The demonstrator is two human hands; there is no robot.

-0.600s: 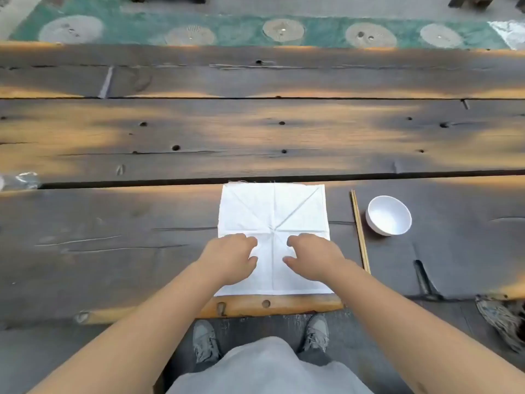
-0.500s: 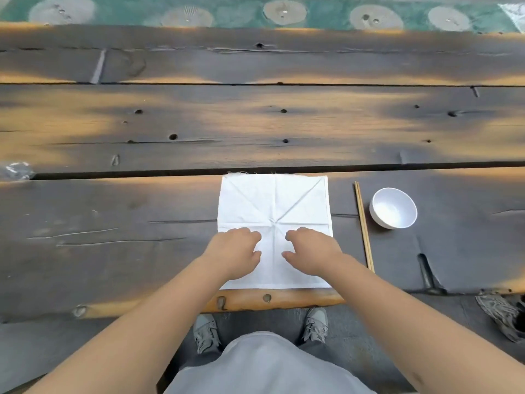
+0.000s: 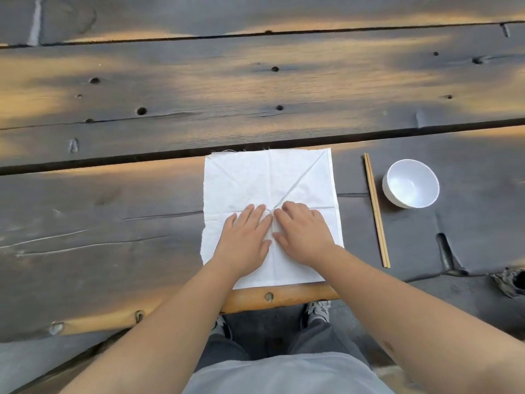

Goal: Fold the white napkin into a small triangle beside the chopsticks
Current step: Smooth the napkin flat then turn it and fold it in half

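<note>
The white napkin point(image 3: 255, 180) lies spread flat as a square on the dark plank table, creased along both diagonals and both midlines. My left hand point(image 3: 245, 237) and my right hand point(image 3: 302, 233) rest side by side on its near half, fingers straight, fingertips meeting at the centre where the cloth puckers a little. A pair of wooden chopsticks point(image 3: 376, 211) lies to the right of the napkin, running away from me, apart from the cloth.
A white bowl point(image 3: 410, 183) stands just right of the chopsticks. The table's near edge point(image 3: 284, 297) is a pale rounded wooden rim right below the napkin. A wide gap between planks point(image 3: 113, 160) runs behind the napkin. A shoe point(image 3: 508, 282) shows at far right.
Both hands have uncurled from loose fists and now lie flat, moved closer together at the napkin's centre. The view has tilted downward and closer.
</note>
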